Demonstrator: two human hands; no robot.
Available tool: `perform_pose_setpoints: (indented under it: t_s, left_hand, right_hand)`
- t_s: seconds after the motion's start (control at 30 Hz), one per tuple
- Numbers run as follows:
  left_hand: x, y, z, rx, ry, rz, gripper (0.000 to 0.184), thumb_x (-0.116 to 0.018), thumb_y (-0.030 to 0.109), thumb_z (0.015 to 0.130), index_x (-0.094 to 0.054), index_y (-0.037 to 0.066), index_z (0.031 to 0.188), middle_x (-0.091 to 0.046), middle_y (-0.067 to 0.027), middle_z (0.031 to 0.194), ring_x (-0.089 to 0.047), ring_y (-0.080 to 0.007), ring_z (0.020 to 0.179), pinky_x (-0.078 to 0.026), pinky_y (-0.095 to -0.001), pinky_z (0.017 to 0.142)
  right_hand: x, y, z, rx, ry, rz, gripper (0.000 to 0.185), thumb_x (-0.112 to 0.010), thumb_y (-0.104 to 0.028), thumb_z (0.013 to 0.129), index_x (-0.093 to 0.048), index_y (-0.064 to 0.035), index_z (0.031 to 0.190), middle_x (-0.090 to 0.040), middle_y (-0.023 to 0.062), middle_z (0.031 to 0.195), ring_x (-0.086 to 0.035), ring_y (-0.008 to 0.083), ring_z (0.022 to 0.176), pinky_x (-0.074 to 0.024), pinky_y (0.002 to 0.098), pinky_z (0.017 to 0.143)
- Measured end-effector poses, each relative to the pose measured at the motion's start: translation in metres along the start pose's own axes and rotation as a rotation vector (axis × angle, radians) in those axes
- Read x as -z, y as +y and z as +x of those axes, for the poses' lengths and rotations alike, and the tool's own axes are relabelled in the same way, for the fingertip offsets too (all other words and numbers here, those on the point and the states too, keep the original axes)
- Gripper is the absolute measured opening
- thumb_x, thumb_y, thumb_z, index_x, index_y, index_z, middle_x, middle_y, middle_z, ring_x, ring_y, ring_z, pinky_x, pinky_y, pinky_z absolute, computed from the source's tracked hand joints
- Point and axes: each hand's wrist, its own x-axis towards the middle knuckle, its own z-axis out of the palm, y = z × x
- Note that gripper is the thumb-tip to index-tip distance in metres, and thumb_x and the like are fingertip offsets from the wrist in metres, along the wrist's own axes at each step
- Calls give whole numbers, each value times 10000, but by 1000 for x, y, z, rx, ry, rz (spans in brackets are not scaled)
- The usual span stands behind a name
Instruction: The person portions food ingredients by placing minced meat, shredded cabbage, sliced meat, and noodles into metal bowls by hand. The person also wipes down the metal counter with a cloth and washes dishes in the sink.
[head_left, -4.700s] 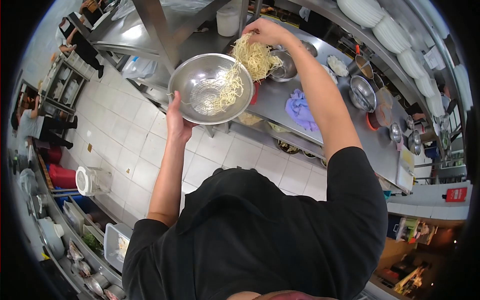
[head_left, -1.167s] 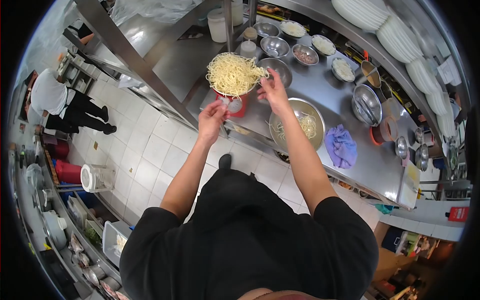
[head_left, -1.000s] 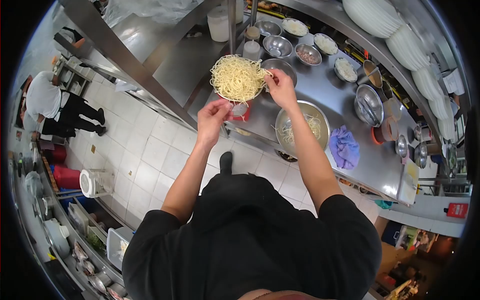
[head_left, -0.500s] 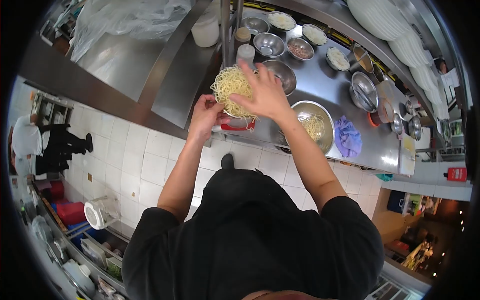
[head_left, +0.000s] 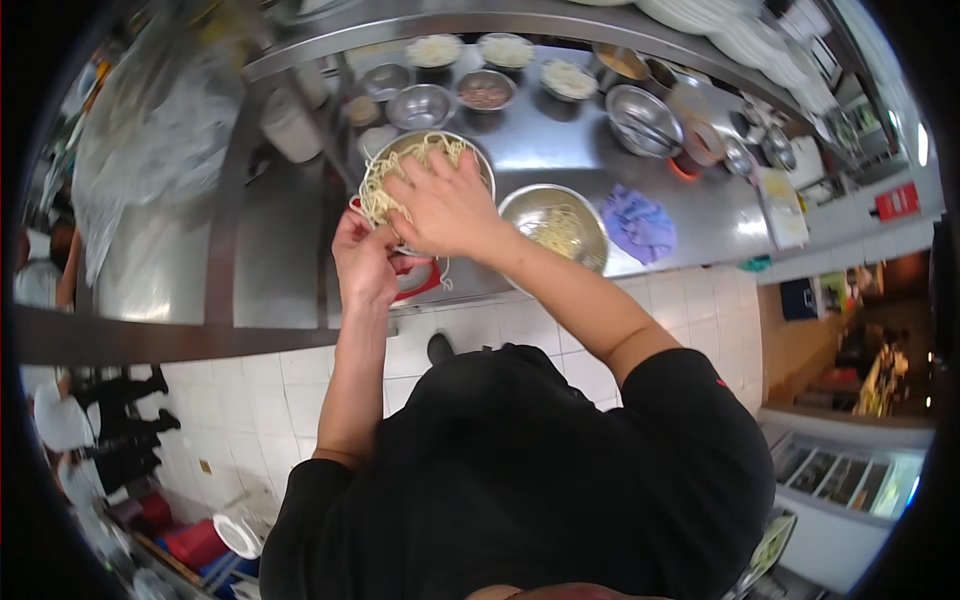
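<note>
A heap of pale yellow noodles [head_left: 374,192] sits in a container above a red-and-white object [head_left: 418,282] at the counter's front edge. My right hand [head_left: 445,208] lies over the heap, fingers spread and resting on the strands. At the heap's near left side, my left hand [head_left: 364,262] has its thumb and fingers closed; what they pinch is hidden. A few strands hang down in front. Behind the noodles shows the rim of a steel bowl [head_left: 489,168]. To the right, another steel bowl [head_left: 595,222] holds a smaller amount of noodles, partly behind my right forearm.
A purple cloth [head_left: 640,224] lies right of the bowls. Farther back stand bowls of white shreds [head_left: 568,78], a bowl of pinkish pieces [head_left: 486,92] and a steel bowl with utensils [head_left: 643,122]. A metal shelf [head_left: 430,24] runs overhead. People [head_left: 68,412] stand far left.
The camera view has turned, moving the counter leftward and up in view. My right hand has come down from above the noodles onto them. My left hand stays at their edge.
</note>
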Motion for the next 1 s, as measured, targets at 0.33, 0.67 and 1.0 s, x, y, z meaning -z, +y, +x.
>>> perform_pose_setpoints:
  t_s: [0.33, 0.67, 1.0]
  left_hand:
    - [-220, -179, 166, 259, -202, 120, 350, -595, -95, 812, -417, 29, 1087, -518, -153, 1000, -651, -336, 861, -662, -562, 607]
    - [-234, -274, 222, 498, -149, 460, 384, -586, -100, 790, -482, -10, 1149, -587, -146, 998, -681, -315, 853, -661, -547, 713]
    - [-248, -264, 198, 275, 4, 769, 551, -637, 25, 833, -462, 46, 1355, -674, -177, 1075, -722, -276, 846, -637, -411, 669]
  right_hand:
    - [-34, 294, -84, -347, -224, -241, 478, -525, -478, 934, -584, -155, 1282, -567, 121, 1288, -529, 350, 1218, -429, 591, 914]
    - [-109, 371, -143, -459, -527, 21, 567, -484, -519, 962, -507, -183, 1419, -471, 125, 1440, -443, 385, 1336, -363, 633, 1020]
    - [-61, 432, -134, -242, -664, 281, 512, -602, -495, 925, -555, -340, 1411, -428, 51, 1533, -412, 369, 1400, -357, 689, 1036]
